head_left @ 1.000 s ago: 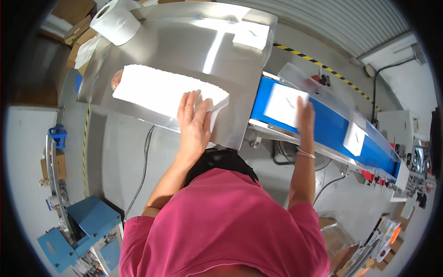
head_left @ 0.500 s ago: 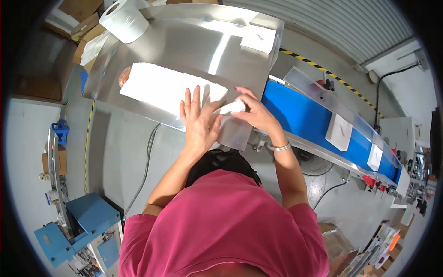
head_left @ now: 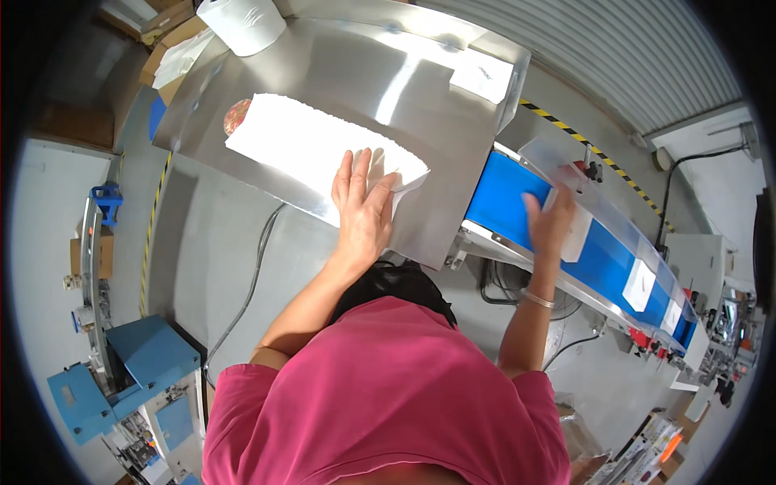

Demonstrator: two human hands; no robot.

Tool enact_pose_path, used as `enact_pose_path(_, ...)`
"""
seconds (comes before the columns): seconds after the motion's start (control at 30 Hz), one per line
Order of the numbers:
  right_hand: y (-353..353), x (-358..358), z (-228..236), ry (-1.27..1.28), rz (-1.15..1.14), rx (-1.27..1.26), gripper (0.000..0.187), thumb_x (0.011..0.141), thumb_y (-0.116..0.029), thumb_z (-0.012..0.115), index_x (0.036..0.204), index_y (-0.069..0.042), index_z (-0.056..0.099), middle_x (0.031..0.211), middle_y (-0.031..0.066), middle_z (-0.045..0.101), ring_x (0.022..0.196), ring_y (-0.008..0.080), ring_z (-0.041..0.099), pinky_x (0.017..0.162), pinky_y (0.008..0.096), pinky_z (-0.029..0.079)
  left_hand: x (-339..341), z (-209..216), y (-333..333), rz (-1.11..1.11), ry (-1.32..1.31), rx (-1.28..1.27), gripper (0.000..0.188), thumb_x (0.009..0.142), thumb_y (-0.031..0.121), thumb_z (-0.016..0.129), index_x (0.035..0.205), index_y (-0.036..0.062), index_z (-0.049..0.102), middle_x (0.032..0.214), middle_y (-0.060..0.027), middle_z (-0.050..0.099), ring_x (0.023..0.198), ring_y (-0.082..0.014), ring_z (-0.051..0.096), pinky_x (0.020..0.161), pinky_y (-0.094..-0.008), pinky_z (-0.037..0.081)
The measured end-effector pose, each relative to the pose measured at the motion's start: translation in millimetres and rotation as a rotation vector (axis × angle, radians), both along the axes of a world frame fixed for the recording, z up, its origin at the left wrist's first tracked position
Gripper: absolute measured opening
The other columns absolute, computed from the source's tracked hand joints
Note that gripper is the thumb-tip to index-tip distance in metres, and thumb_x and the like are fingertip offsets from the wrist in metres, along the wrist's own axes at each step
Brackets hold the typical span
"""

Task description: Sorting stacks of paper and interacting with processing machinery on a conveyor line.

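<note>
My left hand [head_left: 364, 212] lies with fingers stretched out on the right end of a long stack of white paper sheets [head_left: 311, 141] on the steel table. A round, reddish patterned thing [head_left: 237, 118] shows at the far left end of the stack, partly covered by it. Out to the right, my right hand [head_left: 553, 220] is over the blue conveyor belt [head_left: 503, 194], beside or on a white flat packet [head_left: 576, 233]. Motion smears its fingers, so whether they grip the packet is unclear. Farther down the belt lie two more white packets [head_left: 638, 284] [head_left: 671, 315].
A white roll [head_left: 242, 26] stands at the table's far left, near cardboard boxes [head_left: 171, 50]. A white stack [head_left: 482, 75] lies in the far right corner of the steel table [head_left: 440, 145]. A clear guard [head_left: 602, 202] runs along the belt's far side. A cable [head_left: 259, 271] hangs below.
My right hand has left the paper's right end, where it held a small white piece, and moved right over the belt. Packets on the belt sit farther along. My left hand stays on the paper.
</note>
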State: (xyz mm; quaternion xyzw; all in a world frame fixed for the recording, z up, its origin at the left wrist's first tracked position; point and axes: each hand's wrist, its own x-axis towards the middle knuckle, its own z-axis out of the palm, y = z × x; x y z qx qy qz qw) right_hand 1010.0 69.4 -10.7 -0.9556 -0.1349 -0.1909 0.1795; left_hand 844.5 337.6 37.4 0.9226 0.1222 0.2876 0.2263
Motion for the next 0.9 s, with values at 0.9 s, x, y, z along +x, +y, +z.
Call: enact_pose_path(0.9, 78.9, -14.4, 25.4, 0.434, 0.652, 0.279, 0.058, 0.069, -0.021, 0.077, 0.12, -0.009, 0.051, 0.118, 0.0117, 0.053, 0.106, 0.0293, 0.051, 0.087, 0.037, 0.043, 0.5, 2.0, 18.0, 0.023, 0.024, 0.02, 0.029, 0.07, -0.005, 0.061, 0.095, 0.0087, 0.067, 0.138, -0.0198, 0.038, 0.132, -0.0424, 0.026, 0.105, -0.0535, 0.018)
